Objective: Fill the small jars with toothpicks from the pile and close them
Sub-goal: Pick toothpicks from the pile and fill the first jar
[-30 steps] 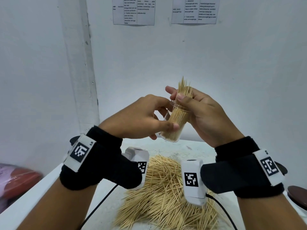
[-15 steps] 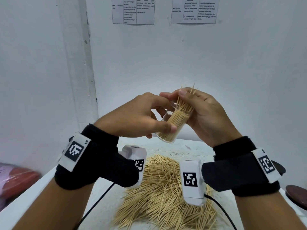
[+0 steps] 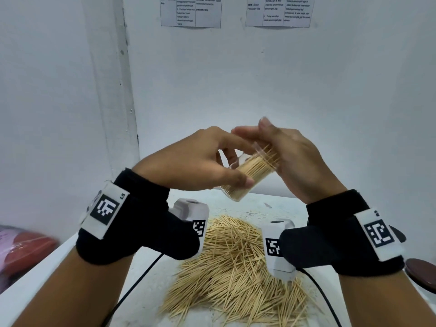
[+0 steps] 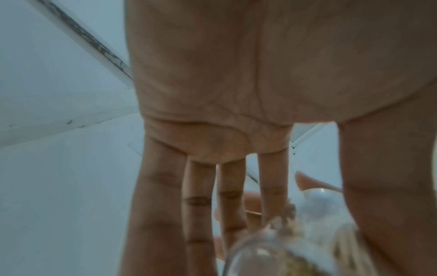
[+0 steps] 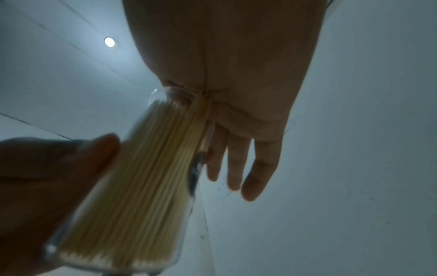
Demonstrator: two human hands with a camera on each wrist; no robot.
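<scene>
A small clear jar [image 3: 247,177] packed with toothpicks is held tilted in the air above the table, its mouth pointing up and to the right. My left hand [image 3: 207,161] grips the jar [image 5: 132,186] between thumb and fingers. The palm of my right hand [image 3: 292,159], its fingers straight, presses flat against the toothpick tips at the jar's mouth. The jar's base [image 4: 272,257] fills the lower edge of the left wrist view. A big pile of loose toothpicks [image 3: 236,267] lies on the white table [image 3: 47,267] beneath both wrists. No lid is visible.
A white wall stands close behind the table, with two printed sheets [image 3: 191,10] taped high up. A red and pink object [image 3: 21,249] lies off the table's left edge. A dark round thing [image 3: 422,272] sits at the right edge.
The toothpicks that stuck up out of the jar have been pushed down into it. My right hand went from pinching the bundle to a flat palm on the tips, and the jar tilted further right.
</scene>
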